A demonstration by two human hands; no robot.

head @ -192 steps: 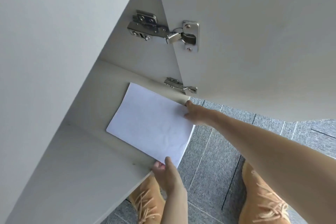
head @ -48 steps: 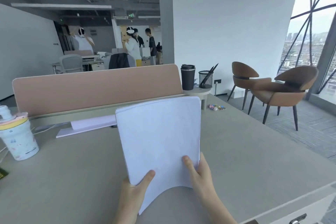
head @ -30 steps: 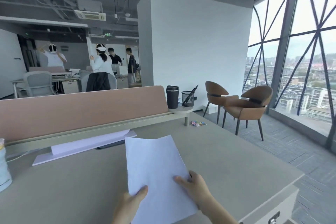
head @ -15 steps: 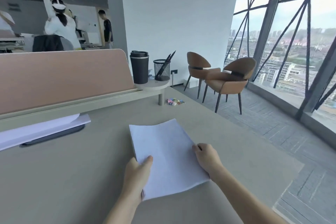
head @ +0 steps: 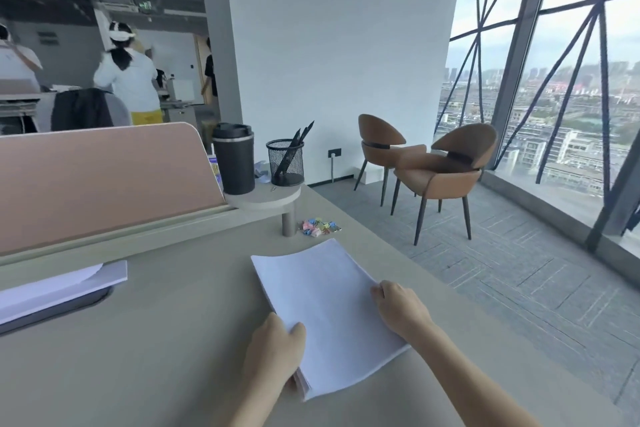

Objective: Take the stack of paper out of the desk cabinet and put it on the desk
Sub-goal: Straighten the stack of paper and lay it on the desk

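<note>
A white stack of paper (head: 322, 302) lies on the beige desk (head: 166, 340), near its right edge. My left hand (head: 273, 354) grips the stack's near left corner, thumb on top and fingers under the edge. At the right edge of the stack, my right hand (head: 398, 308) is curled over the paper. The desk cabinet is out of view.
A pink divider panel (head: 100, 180) runs along the back of the desk. A small round shelf holds a black cup (head: 233, 158) and a mesh pen holder (head: 285, 161). Coloured clips (head: 318, 227) lie beyond the stack. More white sheets (head: 59, 288) rest at the left. Two brown chairs (head: 443, 170) stand by the window.
The stack came out of the cabinet, was carried upright over the desk, then lowered flat onto it. Since half a second ago it has barely moved; both hands stay on it.
</note>
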